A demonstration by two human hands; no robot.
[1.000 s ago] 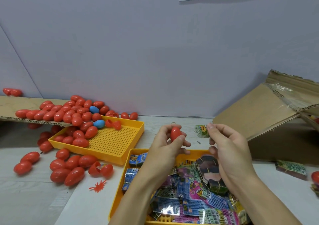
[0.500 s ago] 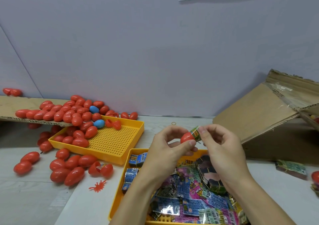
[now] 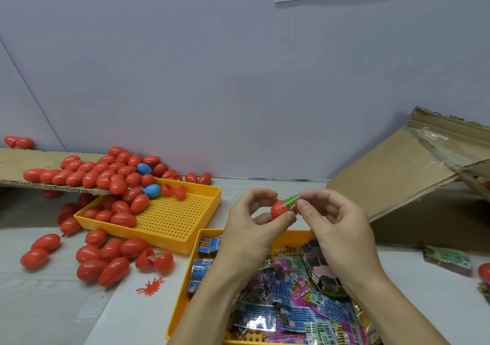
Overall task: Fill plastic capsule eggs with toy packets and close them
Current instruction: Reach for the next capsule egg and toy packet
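My left hand (image 3: 252, 228) grips a red capsule egg half (image 3: 278, 209) between thumb and fingers above the near yellow tray (image 3: 185, 291). My right hand (image 3: 336, 228) pinches a small green toy packet (image 3: 293, 203) and holds its end against the egg's open mouth. The tray below is heaped with several coloured toy packets (image 3: 291, 307). Several closed red eggs (image 3: 106, 175) spill from a cardboard sheet into the far yellow tray (image 3: 175, 220).
More red eggs (image 3: 106, 262) lie on the table at left, one open pair (image 3: 155, 260) among them, with a red splat toy (image 3: 149, 286) nearby. A tilted cardboard box (image 3: 397, 175) stands at right. A packet bundle (image 3: 448, 260) lies beside it.
My right hand brought the green packet from the table to the egg, which my left hand turned sideways. The packet now meets the egg's opening.
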